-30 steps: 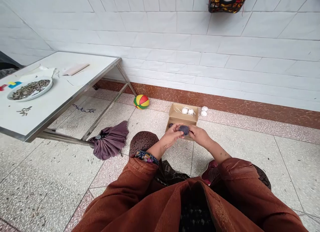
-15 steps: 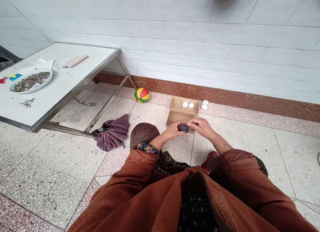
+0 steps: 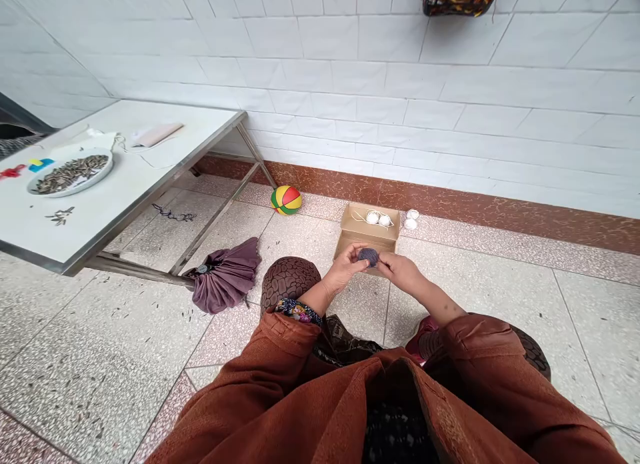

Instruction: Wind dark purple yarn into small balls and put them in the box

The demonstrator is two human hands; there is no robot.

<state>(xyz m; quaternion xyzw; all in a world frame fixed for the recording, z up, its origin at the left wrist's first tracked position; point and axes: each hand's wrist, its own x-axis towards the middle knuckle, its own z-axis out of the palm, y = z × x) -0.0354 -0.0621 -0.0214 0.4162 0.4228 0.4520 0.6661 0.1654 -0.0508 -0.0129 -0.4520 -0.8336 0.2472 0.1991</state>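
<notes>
A small ball of dark grey-purple yarn (image 3: 368, 256) is gripped in my left hand (image 3: 345, 267), its fingers and thumb wrapped around it. Close against the ball's right side, my right hand (image 3: 401, 269) has its fingers pinched together; whatever they hold is too fine or hidden to make out. Both hands are over the near edge of an open cardboard box (image 3: 353, 237) on the floor. Two balls of white yarn (image 3: 373, 217) with loose strands lie in its far part. Two more white balls (image 3: 411, 223) rest on the floor just right of the box.
A striped ball (image 3: 287, 201) sits by the wall near a table leg. Left of my knee lies a folded purple umbrella (image 3: 227, 274). The metal-framed table (image 3: 150, 164) carries a dish of seeds (image 3: 75, 174). A dark chain-like string (image 3: 173, 214) lies beneath it.
The view has tilted up slightly, so everything sits lower in the picture. My right hand has turned and its fingers now point lower beside the yarn ball. My left hand still holds the ball.
</notes>
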